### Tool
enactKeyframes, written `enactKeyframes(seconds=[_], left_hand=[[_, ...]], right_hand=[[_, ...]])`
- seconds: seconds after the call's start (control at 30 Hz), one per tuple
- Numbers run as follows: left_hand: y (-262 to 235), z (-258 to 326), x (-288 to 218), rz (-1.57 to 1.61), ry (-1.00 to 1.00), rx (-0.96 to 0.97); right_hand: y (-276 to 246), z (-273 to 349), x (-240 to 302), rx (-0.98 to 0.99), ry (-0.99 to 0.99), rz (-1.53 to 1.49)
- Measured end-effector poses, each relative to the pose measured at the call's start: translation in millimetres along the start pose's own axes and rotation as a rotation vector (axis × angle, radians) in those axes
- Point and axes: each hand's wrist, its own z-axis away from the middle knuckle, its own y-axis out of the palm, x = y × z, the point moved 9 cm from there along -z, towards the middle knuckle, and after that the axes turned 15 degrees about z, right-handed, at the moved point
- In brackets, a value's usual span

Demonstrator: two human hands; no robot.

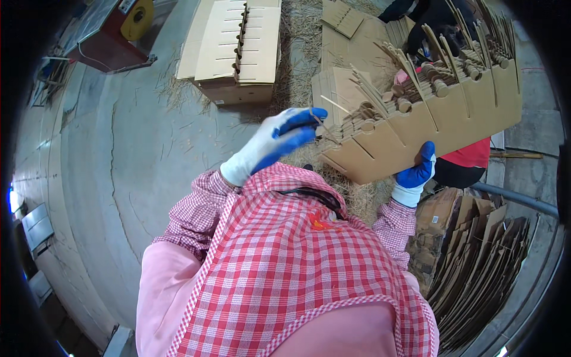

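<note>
A thick stack of die-cut cardboard divider sheets (428, 128) is held up at the right, tilted, its slotted edge facing up. Thin offcut strips (410, 68) stick out of its slots, and round cut-out plugs line that edge. My right hand (417, 171), in a white glove with blue coating, grips the stack from below, thumb on the near face. Its other fingers are hidden behind the cardboard. My left hand (285, 134), gloved alike and slightly blurred, is at the stack's left end, fingers closed around a thin cardboard strip (326, 130).
A pile of slotted sheets (256, 41) lies on a cardboard box (238, 93) ahead. Scrap strips (300, 44) litter the floor. Another person (437, 21) in dark sleeves works beyond the stack. Folded cardboard (476, 256) stands at the lower right; a red machine (101, 35) stands far left.
</note>
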Motion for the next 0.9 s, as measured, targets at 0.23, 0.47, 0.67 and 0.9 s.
enactKeyframes(seconds=[0.23,0.47,0.67,0.9], left_hand=[[-65,-7,-23,0.294,0.285,-0.597],[4,-37,25,-0.109,-0.061,-0.137],[-78,-22,-23,0.042,0.133,-0.634],[53,-20,-63,-0.696,0.367,-0.077]], right_hand=[[3,6,2,0.015,0.022,0.016],[7,8,-1,0.029,0.03,0.0],[5,12,0,0.039,-0.02,0.016],[17,13,5,0.088,-0.06,0.2]])
